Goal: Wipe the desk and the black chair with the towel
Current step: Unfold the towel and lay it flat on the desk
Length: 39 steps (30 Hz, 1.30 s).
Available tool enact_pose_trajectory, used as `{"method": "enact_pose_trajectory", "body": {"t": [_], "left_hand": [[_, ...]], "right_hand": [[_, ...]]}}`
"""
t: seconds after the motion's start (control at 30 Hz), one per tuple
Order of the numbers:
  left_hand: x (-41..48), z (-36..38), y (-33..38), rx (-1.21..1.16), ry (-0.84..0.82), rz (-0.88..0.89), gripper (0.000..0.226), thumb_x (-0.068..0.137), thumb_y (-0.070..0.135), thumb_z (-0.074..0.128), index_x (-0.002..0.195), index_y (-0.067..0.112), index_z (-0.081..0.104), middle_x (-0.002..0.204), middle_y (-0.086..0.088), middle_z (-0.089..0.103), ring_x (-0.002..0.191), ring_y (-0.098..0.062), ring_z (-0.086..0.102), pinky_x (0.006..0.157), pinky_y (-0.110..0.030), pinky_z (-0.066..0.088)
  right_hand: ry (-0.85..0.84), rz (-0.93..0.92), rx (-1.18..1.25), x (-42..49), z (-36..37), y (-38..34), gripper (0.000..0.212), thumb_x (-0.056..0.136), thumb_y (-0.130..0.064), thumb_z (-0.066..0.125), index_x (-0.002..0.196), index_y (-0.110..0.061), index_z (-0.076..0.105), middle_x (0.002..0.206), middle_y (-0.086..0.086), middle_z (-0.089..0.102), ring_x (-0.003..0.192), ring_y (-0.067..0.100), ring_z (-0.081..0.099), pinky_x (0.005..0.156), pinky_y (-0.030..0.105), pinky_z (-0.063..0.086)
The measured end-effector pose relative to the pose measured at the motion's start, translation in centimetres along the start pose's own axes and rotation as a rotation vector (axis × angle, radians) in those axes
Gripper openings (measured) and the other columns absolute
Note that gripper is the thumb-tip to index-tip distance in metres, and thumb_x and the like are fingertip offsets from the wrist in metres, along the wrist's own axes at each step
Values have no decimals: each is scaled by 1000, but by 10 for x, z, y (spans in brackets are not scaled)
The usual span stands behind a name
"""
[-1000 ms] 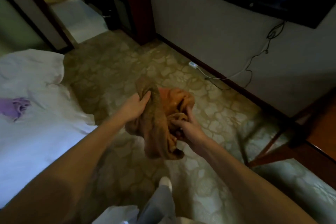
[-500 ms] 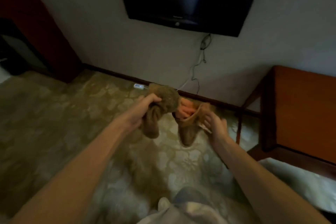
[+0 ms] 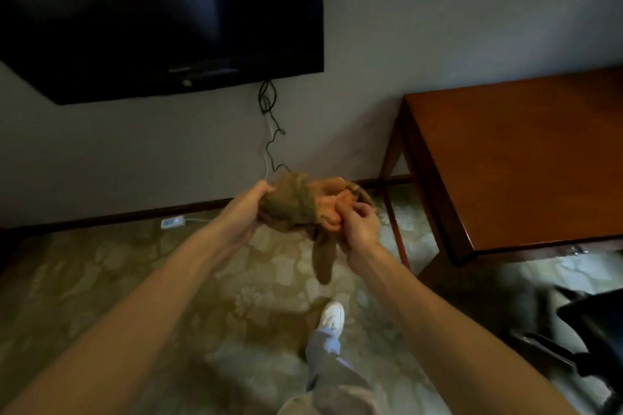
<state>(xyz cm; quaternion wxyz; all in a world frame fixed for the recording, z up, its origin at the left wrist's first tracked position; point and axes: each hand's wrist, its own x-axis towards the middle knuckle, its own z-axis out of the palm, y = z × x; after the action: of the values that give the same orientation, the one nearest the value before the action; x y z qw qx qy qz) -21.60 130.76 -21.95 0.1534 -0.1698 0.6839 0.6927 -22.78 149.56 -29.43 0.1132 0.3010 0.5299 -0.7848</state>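
Towel bunched between hands, left hand gripping it, right hand pinching it

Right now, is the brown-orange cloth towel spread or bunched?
Bunched up: left hand and right hand grip the towel as a crumpled lump, one end dangling.

Hotel-like room, wall television, desk, carpet
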Motion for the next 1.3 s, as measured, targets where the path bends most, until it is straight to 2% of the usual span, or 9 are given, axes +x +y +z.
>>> {"method": "enact_pose_trajectory", "body": {"t": [0.17, 0.3, 0.43, 0.53, 0.73, 0.87, 1.03, 1.17, 1.3], "left_hand": [[64, -41, 24, -17, -172, -102, 23, 89, 25, 58, 97, 3, 61, 92, -6, 64, 92, -22, 56, 87, -37, 43], [104, -49, 50, 142, -238, -88, 54, 47, 27, 74, 91, 2, 56, 100, -14, 56, 101, -30, 54, 94, -46, 42], [143, -52, 66, 130, -508, -177, 50, 65, 68, 74, 81, 21, 81, 90, -4, 74, 93, -23, 67, 95, -43, 44], [177, -48, 69, 97, -521, -227, 86, 81, 85, 51, 116, 12, 79, 122, -23, 72, 119, -37, 65, 111, -49, 39], [216, -30, 82, 254, -560, -91, 28, 106, 26, 56, 116, 6, 72, 108, -11, 77, 103, -29, 72, 82, -31, 58], [207, -16, 122, -113, -691, -127, 26, 110, 18, 44, 114, 18, 70, 105, -4, 79, 97, -17, 75, 81, -31, 62], [212, 9, 153, -234, -810, -165, 29, 112, 20, 36, 112, 18, 65, 112, -16, 71, 105, -29, 70, 105, -47, 53], [219, 19, 158, -261, -880, -286, 36, 111, 32, 39, 120, 7, 63, 107, -14, 73, 99, -26, 74, 86, -39, 62], [213, 27, 159, -223, -995, -311, 62, 102, 55, 44, 84, 7, 80, 96, -14, 75, 97, -28, 71, 103, -44, 53]], "right_hand": [[56, -26, 288, 63, 38, -56, 19, 88, -12, 78, 101, -18, 66, 100, 12, 73, 85, 25, 71, 59, 34, 59], [67, -136, 356, 95, 68, -115, 22, 89, -9, 75, 109, -12, 66, 91, 6, 68, 77, 18, 65, 55, 27, 55], [15, -227, 365, 93, 91, -144, 38, 94, -9, 72, 129, 0, 61, 105, 15, 71, 91, 22, 71, 83, 38, 61], [9, -362, 198, 85, 109, -151, 27, 97, -15, 69, 122, -5, 66, 104, 11, 73, 91, 19, 73, 85, 36, 61], [158, -470, 114, 65, 130, -156, 50, 91, -32, 79, 137, -22, 62, 128, 11, 68, 115, 18, 68, 99, 37, 57], [214, -197, 596, 48, 124, -139, 59, 88, -43, 76, 131, -5, 62, 130, 20, 66, 119, 33, 64, 98, 48, 54], [308, -40, 269, 35, 137, -87, 59, 101, -67, 43, 117, -20, 74, 113, 10, 72, 115, 32, 63, 99, 49, 51], [502, -1, 93, 34, 152, -84, 93, 85, -92, 22, 126, -18, 61, 118, 9, 68, 115, 34, 64, 99, 51, 53], [657, -155, 643, 22, 132, -80, 47, 108, -44, 42, 140, -11, 50, 130, 31, 58, 120, 45, 60, 103, 52, 52]]}}
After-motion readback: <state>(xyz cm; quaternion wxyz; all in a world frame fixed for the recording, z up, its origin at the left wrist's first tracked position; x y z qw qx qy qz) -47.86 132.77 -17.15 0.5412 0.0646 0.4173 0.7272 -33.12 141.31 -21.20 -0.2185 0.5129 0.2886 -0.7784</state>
